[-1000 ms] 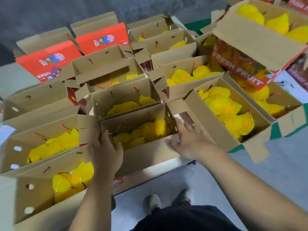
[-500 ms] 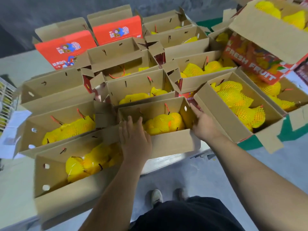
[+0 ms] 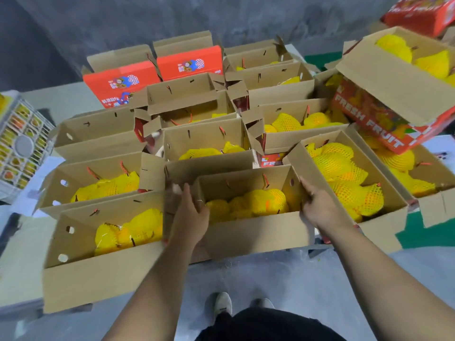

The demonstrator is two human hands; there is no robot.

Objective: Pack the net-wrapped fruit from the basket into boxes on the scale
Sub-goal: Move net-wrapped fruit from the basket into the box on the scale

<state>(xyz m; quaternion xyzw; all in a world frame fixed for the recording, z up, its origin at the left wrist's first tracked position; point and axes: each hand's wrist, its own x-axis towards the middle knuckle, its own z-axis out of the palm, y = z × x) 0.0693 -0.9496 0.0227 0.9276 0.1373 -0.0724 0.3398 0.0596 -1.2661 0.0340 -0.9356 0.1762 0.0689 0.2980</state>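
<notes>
An open cardboard box (image 3: 256,233) in front of me holds several yellow net-wrapped fruit (image 3: 258,201). My left hand (image 3: 190,215) grips the box's left end wall, fingers over the rim. My right hand (image 3: 317,205) clasps the right end wall. Both forearms reach in from below. No scale and no basket are visible.
Many more open boxes of netted fruit crowd the platform: one at near left (image 3: 98,276), one at right (image 3: 379,227), rows behind. Two red printed boxes (image 3: 189,62) stand at the back. A "FRESH FRUIT" box (image 3: 384,116) sits stacked at upper right. A crate (image 3: 22,146) is at left.
The view has drifted right and tilted up. My hands went from resting on the box's flaps to gripping its two end walls, and the box sits closer to me.
</notes>
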